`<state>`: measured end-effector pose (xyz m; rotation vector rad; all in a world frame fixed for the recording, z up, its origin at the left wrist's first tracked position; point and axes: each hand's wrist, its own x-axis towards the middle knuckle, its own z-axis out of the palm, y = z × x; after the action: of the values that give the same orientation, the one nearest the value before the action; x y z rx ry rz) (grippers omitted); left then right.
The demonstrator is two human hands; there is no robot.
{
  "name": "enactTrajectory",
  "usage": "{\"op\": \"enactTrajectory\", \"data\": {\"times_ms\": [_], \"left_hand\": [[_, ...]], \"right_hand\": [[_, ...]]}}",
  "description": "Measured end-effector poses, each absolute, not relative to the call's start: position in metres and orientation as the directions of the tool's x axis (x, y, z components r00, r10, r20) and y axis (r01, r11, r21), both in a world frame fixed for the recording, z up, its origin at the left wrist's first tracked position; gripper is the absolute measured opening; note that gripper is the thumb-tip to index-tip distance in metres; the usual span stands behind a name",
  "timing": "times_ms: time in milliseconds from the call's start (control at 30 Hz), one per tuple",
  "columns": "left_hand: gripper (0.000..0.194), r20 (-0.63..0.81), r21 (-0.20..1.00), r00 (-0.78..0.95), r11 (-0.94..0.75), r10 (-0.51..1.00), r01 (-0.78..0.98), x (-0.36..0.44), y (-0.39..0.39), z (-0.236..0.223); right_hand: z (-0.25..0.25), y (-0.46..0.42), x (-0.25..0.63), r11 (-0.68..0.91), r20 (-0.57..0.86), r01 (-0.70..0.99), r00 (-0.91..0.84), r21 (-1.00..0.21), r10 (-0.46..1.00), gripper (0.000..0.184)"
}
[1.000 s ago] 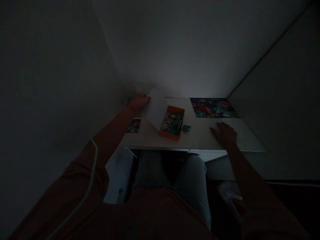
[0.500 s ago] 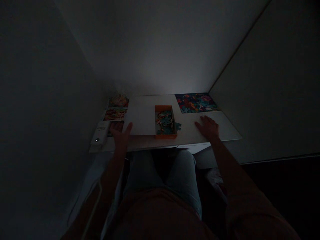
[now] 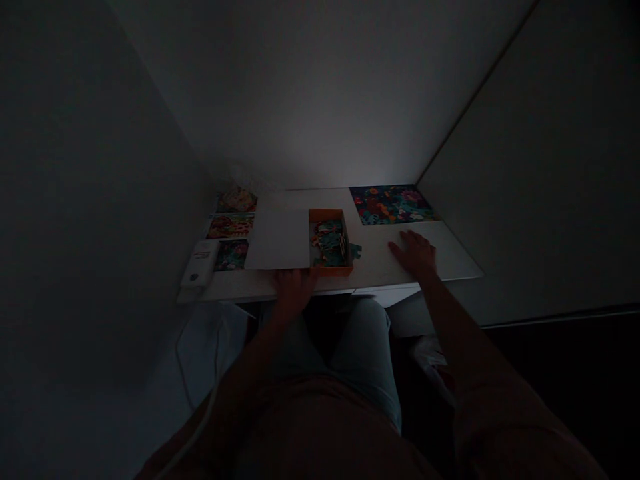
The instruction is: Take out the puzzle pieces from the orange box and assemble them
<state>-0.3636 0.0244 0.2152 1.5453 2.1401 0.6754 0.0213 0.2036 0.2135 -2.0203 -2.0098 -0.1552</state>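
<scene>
**Puzzle pieces [image 3: 329, 243] lie in an orange box [image 3: 327, 271] on the worktop [image 3: 375, 267].**
The right hand [image 3: 414, 255] is laid flat, released; the left hand [image 3: 294, 290] is by the box, its grip too dim to tell.

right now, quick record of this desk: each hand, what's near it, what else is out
left hand: at the front edge of the white desk, just in front of the orange tray
right hand: flat on the desk, fingers spread, holding nothing
tray contents: jigsaw pieces
beside tray: one loose jigsaw piece
also out: white paper sheet, colourful floral picture, three picture cards, small white device
</scene>
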Motion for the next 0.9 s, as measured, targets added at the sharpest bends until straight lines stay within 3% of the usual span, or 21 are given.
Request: {"op": "enactTrajectory", "data": {"times_ms": [100,233,433,533,633,767,900], "left_hand": [[0.058,-0.057,0.688,-0.316,0.266,0.947,0.676,-0.365,0.051,0.232],[0.044,-0.164,0.857,-0.321,0.296,0.933,0.422,-0.373,0.077,0.236],[0.044,-0.277,0.946,-0.321,0.316,0.906,0.075,-0.386,0.100,0.245],[0.032,-0.396,0.901,-0.223,0.329,0.891,-0.285,-0.385,0.102,0.258],[0.026,-0.513,0.736,-0.063,0.401,0.856,-0.545,-0.382,0.104,0.268],[0.029,-0.519,0.681,-0.030,0.393,0.854,-0.618,-0.378,0.105,0.273],[0.020,-0.436,0.745,-0.141,0.268,0.889,-0.611,-0.382,0.099,0.273]], "right_hand": [[0.214,0.204,0.021,0.011,0.267,0.992,0.023,-0.125,0.963,0.080],[0.214,0.204,0.020,0.006,0.262,0.993,0.024,-0.116,0.965,0.080],[0.215,0.203,0.018,0.023,0.275,0.993,0.011,-0.119,0.961,0.080],[0.216,0.202,0.018,0.024,0.275,0.992,0.010,-0.121,0.961,0.080],[0.217,0.201,0.018,0.023,0.264,0.991,0.013,-0.130,0.964,0.079],[0.220,0.200,0.016,0.008,0.253,0.991,0.026,-0.132,0.967,0.079],[0.222,0.198,0.013,0.003,0.247,0.994,0.025,-0.111,0.969,0.078]]}}
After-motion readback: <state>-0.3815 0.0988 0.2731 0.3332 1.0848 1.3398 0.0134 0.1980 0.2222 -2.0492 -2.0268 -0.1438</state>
